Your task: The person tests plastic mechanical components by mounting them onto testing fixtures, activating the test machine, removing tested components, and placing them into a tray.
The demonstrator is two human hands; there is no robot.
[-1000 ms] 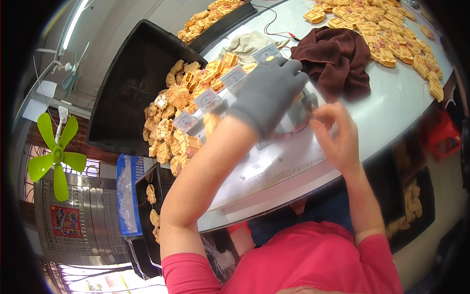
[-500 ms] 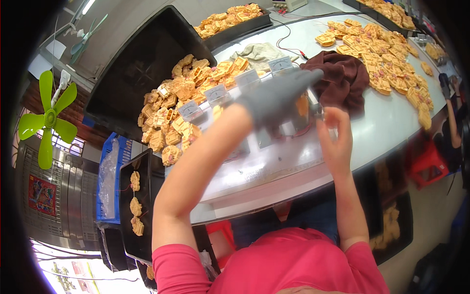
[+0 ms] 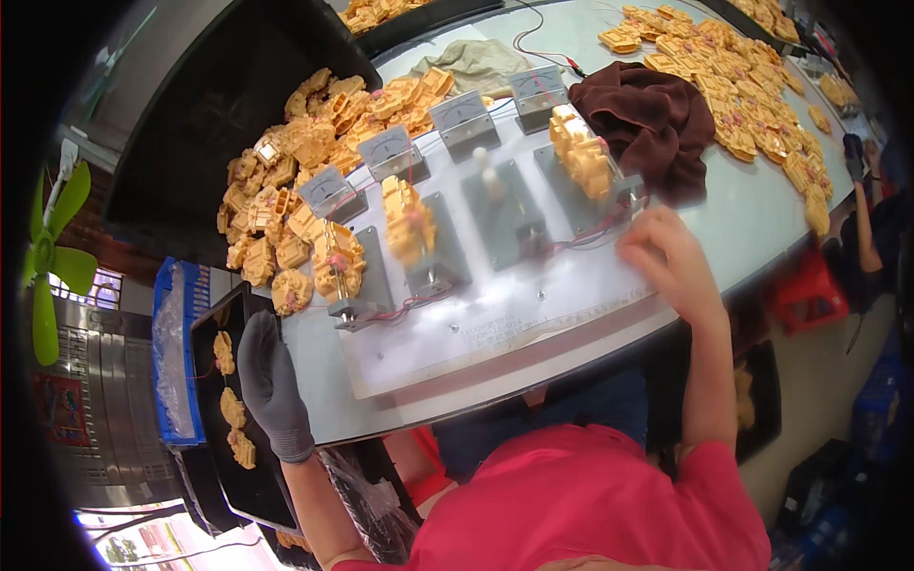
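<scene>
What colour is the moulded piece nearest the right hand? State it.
Yellow-orange; the moulded piece shows best in the head view.

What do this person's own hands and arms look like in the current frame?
The left hand wears a dark grey glove whose cuff ends at the wrist; I can make out no markings on it. The right hand is bare. Both forearms are uncovered, and the right arm's short sleeve is pinkish red.

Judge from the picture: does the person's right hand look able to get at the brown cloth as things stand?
Probably yes: the brown cloth lies just beyond the right hand, with nothing seen blocking the way, though a small metal fitting sits close by.
</scene>
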